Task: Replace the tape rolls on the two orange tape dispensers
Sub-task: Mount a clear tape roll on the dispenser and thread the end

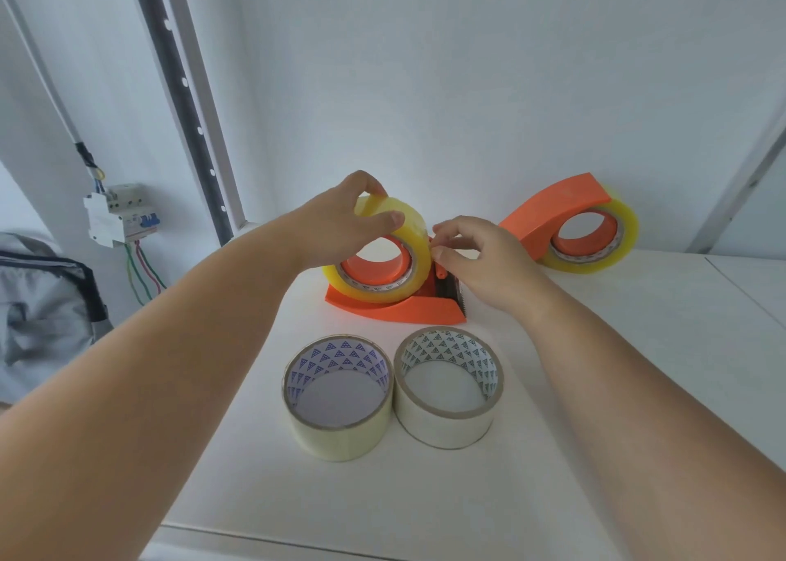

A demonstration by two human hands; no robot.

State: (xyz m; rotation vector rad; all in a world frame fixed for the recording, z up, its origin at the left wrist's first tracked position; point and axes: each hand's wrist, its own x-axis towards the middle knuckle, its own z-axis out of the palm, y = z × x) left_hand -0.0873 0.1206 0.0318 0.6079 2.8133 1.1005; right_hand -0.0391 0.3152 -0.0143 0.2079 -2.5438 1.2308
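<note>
An orange tape dispenser lies upside down at the table's middle with a yellowish tape roll on its hub. My left hand grips the top of that roll. My right hand pinches at the roll's right edge, just above the dispenser's black cutter; what it pinches is too small to tell. A second orange dispenser stands at the back right with its own yellowish roll. Two pale tape rolls lie flat nearer to me, a left one and a right one.
The white table meets a white wall behind. To the left, off the table, are a breaker box with coloured wires, a slotted metal upright and a grey bag. The table's front edge runs near the bottom.
</note>
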